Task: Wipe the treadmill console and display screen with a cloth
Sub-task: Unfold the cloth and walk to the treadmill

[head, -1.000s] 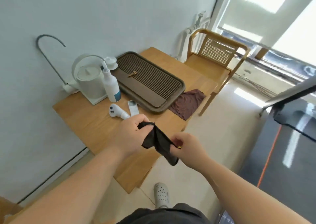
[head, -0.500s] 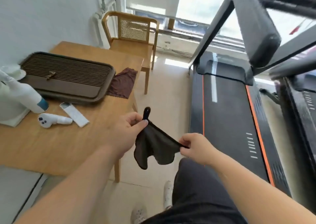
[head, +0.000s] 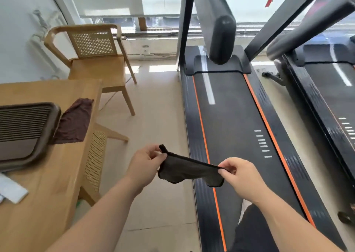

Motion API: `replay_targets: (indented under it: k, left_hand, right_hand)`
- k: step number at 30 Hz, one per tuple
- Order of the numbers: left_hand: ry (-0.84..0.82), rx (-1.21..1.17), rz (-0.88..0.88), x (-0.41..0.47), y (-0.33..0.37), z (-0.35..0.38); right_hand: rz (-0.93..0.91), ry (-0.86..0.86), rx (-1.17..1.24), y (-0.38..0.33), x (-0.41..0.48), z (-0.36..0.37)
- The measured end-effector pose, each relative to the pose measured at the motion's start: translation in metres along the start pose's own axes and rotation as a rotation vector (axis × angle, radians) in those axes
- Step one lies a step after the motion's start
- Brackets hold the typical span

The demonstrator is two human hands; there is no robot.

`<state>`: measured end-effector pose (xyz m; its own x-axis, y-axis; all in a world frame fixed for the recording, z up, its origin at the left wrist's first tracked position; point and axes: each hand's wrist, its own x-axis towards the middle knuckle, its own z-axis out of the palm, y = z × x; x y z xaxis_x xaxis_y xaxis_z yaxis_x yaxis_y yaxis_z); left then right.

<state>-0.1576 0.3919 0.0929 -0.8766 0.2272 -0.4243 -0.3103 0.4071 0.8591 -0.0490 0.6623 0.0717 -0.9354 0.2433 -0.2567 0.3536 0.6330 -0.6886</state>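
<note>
- small dark cloth (head: 189, 172), top edge pulled tight, rest sagging, up in the air near centre
- black treadmill (head: 230, 121), 2 orange stripes, runs near to far, right of centre

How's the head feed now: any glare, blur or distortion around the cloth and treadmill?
Head view: window blown out by backlight; cloth, left hand and right hand sharp; tray at the left edge slightly smeared; wide-angle lens splays the treadmill uprights.
</note>
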Motion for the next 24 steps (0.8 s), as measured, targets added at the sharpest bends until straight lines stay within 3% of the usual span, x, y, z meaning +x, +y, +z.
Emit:
replay_targets:
  k: [7,11,18,24]
  left_hand:
    - [-0.056,0.251,0.013,0.07,0.098,0.151]
    - [0.035,0.235,-0.087,0.06,0.184,0.219]
    - [0.162,0.091,-0.064,0.061,0.342,0.279]
    - [0.226,-0.073,-0.012,0.095,0.452,0.289]
  right_hand:
    - [-0.018,0.2,0.256,0.109,0.074,-0.134]
    - [0.032,0.144,0.347,0.137,0.101,-0.234]
    - [-0.047,0.101,0.232,0.103,0.147,-0.404]
    - [-0.138,0.103,0.174,0.062,0.201,-0.492]
